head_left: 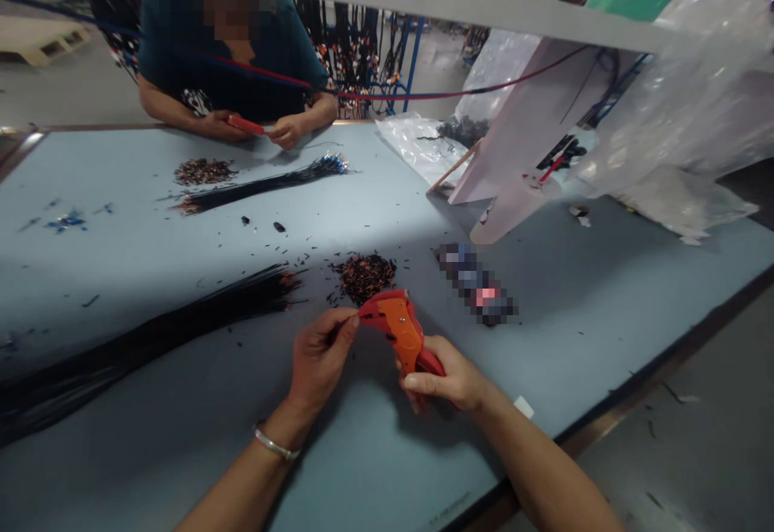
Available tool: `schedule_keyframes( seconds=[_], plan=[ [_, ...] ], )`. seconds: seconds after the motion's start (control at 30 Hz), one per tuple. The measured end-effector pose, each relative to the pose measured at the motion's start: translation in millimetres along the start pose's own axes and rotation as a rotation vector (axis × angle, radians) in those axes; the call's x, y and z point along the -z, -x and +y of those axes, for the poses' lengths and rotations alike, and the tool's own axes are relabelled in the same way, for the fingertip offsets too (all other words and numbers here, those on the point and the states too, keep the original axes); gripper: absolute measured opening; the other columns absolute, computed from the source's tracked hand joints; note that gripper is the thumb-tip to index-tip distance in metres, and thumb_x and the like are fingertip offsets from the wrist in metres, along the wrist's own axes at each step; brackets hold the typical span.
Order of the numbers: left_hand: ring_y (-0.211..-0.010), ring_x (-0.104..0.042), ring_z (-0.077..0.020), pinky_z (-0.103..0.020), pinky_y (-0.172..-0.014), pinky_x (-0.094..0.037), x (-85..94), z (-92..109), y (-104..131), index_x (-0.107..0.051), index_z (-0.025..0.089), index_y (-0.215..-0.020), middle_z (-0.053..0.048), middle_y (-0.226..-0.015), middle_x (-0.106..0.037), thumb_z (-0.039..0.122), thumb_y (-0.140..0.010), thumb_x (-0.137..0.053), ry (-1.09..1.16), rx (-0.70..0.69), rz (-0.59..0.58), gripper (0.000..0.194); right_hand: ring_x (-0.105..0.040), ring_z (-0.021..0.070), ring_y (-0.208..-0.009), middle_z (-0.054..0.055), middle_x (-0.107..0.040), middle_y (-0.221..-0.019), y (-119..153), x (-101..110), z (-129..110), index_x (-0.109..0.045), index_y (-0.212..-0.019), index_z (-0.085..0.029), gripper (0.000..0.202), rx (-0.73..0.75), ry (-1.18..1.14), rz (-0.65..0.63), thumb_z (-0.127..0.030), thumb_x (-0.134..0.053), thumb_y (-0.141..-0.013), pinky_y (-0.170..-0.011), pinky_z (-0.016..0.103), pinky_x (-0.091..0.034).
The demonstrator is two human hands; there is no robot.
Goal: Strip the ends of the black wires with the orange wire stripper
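Note:
My right hand point(444, 375) is closed around the handles of a red and orange wire stripper point(404, 326), whose head points up and to the left. At its jaws, the thumb and forefinger of my left hand point(323, 355) are pinched together. Whatever lies between those fingertips is too small to make out. Just behind the stripper's head is a heap of short black and copper-coloured offcuts point(366, 276). A long bundle of black wires point(151, 334) stretches across the table to the left, its reddish ends towards the heap.
Across the table point(375, 467), a co-worker point(235, 64) holds a red tool point(247, 124) beside another wire bundle point(266, 184) and offcut pile point(204, 171). A blurred-out dark object point(475, 282) lies right of the stripper. A white post point(501, 125) and shelf point(387, 0) stand beyond, with plastic bags point(683, 105).

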State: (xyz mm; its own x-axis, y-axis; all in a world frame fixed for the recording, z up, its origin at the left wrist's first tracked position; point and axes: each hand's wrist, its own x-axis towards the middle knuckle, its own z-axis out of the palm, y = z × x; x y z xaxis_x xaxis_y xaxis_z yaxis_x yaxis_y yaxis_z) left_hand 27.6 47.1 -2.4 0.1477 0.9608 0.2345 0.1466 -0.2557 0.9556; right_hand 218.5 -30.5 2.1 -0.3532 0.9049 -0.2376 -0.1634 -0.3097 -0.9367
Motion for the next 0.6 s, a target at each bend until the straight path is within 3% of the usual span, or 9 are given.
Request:
schedule_keyframes(
  seconds=[0.6],
  plan=[
    [-0.062,-0.055,-0.0123,-0.020,-0.058,-0.045,-0.2,-3.4,-2.3,-0.072,0.017,-0.077,0.000,-0.066,-0.066,0.034,-0.083,-0.063,0.013,0.052,-0.015,0.020,-0.047,0.0076,-0.032,-0.006,-0.052,-0.045,-9.3,-16.5,9.8,-0.048,-0.075,-0.017,0.040,0.066,-0.015,0.092,-0.050,-0.071,-0.078,-0.031,0.015,-0.035]
  ],
)
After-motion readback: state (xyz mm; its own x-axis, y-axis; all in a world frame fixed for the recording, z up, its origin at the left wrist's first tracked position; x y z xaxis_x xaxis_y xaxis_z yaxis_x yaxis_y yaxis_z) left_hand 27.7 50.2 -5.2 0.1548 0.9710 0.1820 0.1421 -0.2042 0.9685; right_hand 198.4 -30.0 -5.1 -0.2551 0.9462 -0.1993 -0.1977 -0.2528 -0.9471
